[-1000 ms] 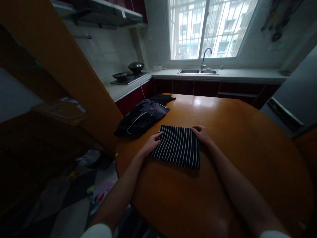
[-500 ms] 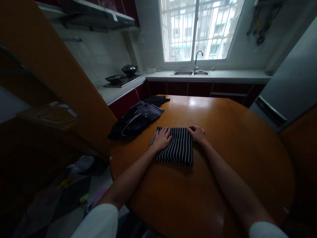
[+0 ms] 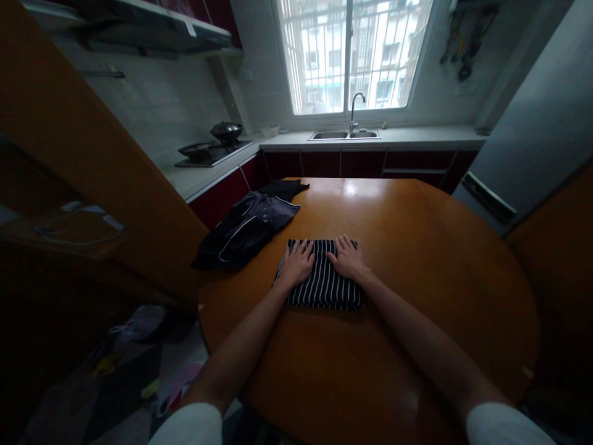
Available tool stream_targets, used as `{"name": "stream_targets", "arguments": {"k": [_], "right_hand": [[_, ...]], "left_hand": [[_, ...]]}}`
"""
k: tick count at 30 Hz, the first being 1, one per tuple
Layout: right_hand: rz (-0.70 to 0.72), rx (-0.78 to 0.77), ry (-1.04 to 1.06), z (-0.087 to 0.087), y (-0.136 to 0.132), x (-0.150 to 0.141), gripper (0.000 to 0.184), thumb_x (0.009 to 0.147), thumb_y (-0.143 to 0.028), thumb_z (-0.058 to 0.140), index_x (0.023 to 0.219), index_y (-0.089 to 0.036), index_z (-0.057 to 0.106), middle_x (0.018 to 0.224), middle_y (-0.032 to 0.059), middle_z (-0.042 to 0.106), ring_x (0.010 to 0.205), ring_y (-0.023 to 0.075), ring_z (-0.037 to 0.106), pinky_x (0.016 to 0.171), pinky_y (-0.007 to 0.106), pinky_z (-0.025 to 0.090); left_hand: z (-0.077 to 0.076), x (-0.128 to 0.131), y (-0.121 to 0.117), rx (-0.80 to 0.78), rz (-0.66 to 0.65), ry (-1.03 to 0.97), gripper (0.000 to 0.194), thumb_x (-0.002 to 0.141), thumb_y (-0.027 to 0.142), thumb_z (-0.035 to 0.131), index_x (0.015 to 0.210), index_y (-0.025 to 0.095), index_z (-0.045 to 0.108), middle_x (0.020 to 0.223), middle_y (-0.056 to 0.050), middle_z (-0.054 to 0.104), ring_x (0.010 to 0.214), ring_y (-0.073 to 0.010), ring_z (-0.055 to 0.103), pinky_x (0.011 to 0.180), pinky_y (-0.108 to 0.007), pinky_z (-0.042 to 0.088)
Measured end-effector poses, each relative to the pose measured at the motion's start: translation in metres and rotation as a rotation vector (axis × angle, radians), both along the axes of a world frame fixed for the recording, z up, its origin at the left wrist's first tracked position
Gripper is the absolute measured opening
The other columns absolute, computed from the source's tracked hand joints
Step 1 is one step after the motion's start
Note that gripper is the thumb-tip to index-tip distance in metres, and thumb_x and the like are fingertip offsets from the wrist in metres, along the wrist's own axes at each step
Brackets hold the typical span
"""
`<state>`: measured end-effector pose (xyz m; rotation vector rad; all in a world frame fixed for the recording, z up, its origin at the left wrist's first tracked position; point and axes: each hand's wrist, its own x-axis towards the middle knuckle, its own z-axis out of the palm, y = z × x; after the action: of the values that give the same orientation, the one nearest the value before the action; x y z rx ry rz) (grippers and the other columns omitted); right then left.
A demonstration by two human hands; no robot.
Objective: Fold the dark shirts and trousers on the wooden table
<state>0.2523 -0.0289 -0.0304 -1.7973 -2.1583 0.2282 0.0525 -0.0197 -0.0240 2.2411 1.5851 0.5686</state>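
At the left side of the glossy orange-brown wooden table (image 3: 440,278): 1 loose heap of black and dark-grey clothing (image 3: 250,228) with white piping. Rightward, apart from the heap, 1 folded black cloth with white stripes (image 3: 324,292) lies flat on the table before the person. Left hand (image 3: 298,264) rests palm down on its left part, fingers extended and slightly spread, nothing gripped. Right hand (image 3: 347,258) lies likewise on its far right part, fingers splayed, gripping nothing. Stripes visible between the 2 hands.
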Motion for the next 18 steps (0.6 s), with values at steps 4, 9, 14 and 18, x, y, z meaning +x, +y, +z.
{"name": "stream_targets", "arguments": {"k": [4,9,14,18], "right_hand": [[-0.17,-0.055,0.07,-0.004,0.007,0.046,0.061,0.105,-0.046,0.027,0.153,-0.012,0.044,0.164,0.0186,0.032,0.155,0.0328,0.02,0.122,0.063,0.007],[-0.345,0.017,0.182,0.018,-0.006,0.061,0.058,0.105,-0.04,0.027,0.15,-0.009,0.047,0.163,0.0216,0.034,0.154,0.034,0.024,0.121,0.062,0.017],[0.084,0.095,0.084,0.027,-0.061,0.012,0.055,0.104,-0.045,0.033,0.153,-0.022,0.046,0.166,0.0091,0.031,0.156,0.0257,0.019,0.125,0.053,0.014],[0.16,0.052,0.004,0.013,-0.102,0.005,0.059,0.103,-0.047,0.038,0.155,-0.02,0.045,0.167,0.0108,0.029,0.157,0.0283,0.015,0.125,0.055,0.009]], "left_hand": [[-0.001,-0.002,0.002,0.015,0.057,0.08,0.059,0.101,0.042,0.04,0.157,0.023,0.04,0.167,-0.009,0.028,0.157,-0.0368,0.008,0.123,-0.059,-0.006],[-0.003,-0.002,0.006,0.026,0.079,0.142,0.059,0.101,0.043,0.039,0.157,0.024,0.04,0.167,-0.009,0.03,0.156,-0.0378,0.01,0.123,-0.06,-0.003],[-0.002,-0.002,0.005,0.028,0.069,0.123,0.06,0.101,0.045,0.039,0.157,0.024,0.04,0.167,-0.009,0.029,0.156,-0.0378,0.009,0.123,-0.06,-0.003],[-0.003,-0.006,0.007,0.014,0.076,0.1,0.059,0.101,0.044,0.038,0.157,0.025,0.041,0.167,-0.008,0.03,0.156,-0.0379,0.01,0.123,-0.063,-0.003]]}}
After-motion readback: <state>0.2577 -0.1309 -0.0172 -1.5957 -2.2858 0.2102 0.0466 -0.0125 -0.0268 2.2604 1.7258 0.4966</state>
